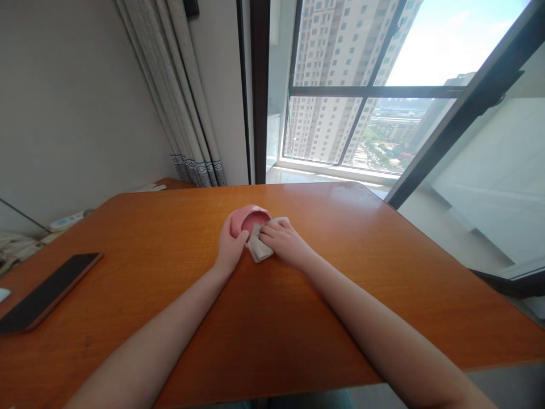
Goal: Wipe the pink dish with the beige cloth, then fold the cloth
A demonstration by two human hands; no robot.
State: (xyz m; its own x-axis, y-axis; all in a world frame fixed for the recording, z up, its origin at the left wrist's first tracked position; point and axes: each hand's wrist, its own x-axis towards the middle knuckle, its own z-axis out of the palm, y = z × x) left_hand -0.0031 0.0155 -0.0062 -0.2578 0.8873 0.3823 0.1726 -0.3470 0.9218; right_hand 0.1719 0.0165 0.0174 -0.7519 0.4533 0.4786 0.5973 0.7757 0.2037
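A glossy pink bowl (242, 219) is tilted over the middle of the wooden table (272, 324), its hollow side partly facing me. My left hand (230, 244) is wrapped around its left side, thumb near the front rim. A folded off-white cloth (258, 249) lies against the bowl's right front edge, one corner hanging down. My right hand (284, 238) grips this cloth with bent fingers and presses it to the bowl. The fingers of both hands are partly hidden behind the bowl and the cloth.
A long black pad with a brown edge (46, 292) lies at the table's left. Beyond that edge sits a white power strip (68, 221). A grey curtain (174, 85) hangs behind, and a dark-framed glass door (451, 113) stands along the right.
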